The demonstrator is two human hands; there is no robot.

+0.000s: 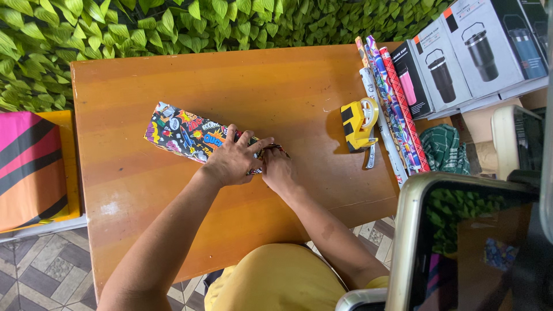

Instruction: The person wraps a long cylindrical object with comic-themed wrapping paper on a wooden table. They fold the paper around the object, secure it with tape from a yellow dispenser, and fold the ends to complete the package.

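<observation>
A long box wrapped in bright comic-print paper [183, 131] lies on the orange wooden table [173, 75], angled from upper left to lower right. My left hand [231, 160] lies flat on the box's near end, fingers spread. My right hand [277, 167] is at that same end, fingers pinching the folded paper flap. A yellow tape dispenser [358, 122] stands to the right of my hands, apart from them.
Several rolls of wrapping paper [393, 103] lie along the table's right edge. Boxes picturing tumblers [472, 49] stand beyond them, with a green checked cloth [444, 148] below. A leafy green wall [173, 23] runs behind. A phone on a stand [461, 242] fills the lower right.
</observation>
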